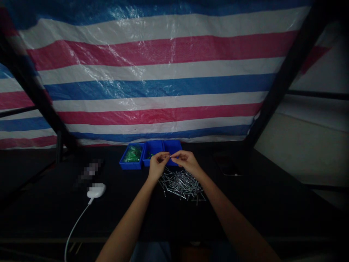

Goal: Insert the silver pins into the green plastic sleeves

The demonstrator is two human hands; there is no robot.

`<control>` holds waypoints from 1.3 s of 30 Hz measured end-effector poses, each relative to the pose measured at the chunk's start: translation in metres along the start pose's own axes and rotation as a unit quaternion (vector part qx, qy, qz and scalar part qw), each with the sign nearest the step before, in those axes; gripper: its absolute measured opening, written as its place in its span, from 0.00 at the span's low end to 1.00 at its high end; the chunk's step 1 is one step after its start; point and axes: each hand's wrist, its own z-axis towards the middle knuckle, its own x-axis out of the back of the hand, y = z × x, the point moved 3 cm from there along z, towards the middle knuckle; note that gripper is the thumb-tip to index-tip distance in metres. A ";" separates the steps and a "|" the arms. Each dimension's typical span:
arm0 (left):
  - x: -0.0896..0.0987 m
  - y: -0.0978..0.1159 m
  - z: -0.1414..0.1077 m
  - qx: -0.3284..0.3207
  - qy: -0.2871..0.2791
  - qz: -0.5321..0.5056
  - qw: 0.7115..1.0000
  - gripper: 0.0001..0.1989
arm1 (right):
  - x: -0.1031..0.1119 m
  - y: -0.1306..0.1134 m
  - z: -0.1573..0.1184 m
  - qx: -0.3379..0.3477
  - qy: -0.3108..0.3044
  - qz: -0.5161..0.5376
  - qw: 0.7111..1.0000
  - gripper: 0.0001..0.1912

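Observation:
My left hand (158,164) and my right hand (187,162) meet fingertip to fingertip above the front of the blue bins. Pinched between them is a tiny shiny piece (171,156), too small to name. Just below my hands a loose pile of thin silver metal rods (183,185) lies on the black table. The left blue bin (131,166) holds green items in clear plastic (132,154). A middle blue bin (154,146) has a little green in it, partly behind my left hand. The right blue bin (172,145) is partly hidden by my hands.
On the left of the black table (120,207) sit a white rounded device (96,190) with a cable (73,225) and a blurred dark object (91,171). A dark flat object (230,167) lies at right. A striped sheet (163,83) hangs behind.

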 end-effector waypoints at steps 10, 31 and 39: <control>0.006 0.014 0.000 0.026 0.035 -0.045 0.998 0.12 | -0.007 0.004 -0.003 -0.002 -0.045 -0.047 0.998 0.13; 0.003 0.019 -0.001 0.019 0.035 -0.055 0.998 0.11 | 0.000 0.017 0.002 -0.012 -0.009 -0.069 0.997 0.11; -0.003 0.022 -0.004 0.004 0.002 -0.054 0.999 0.11 | -0.001 0.023 0.002 -0.013 -0.003 -0.062 0.998 0.14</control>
